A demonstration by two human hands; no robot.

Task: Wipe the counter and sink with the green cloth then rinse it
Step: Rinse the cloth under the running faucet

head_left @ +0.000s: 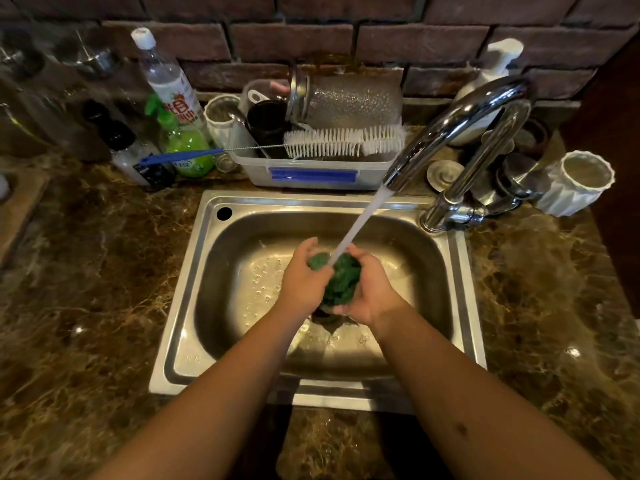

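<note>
Your left hand [304, 277] and right hand [369, 294] both grip the bunched green cloth [341, 282] at frame centre, directly under the tap stream [360, 225], over the sink [194, 306].

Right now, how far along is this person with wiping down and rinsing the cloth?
The wiping appears over: nothing touches the brown marble counter. In hand: the left hand and right hand squeeze the bunched green cloth under the chrome tap's stream, above the steel sink. Left: finishing the rinse and shutting off the water.
</note>
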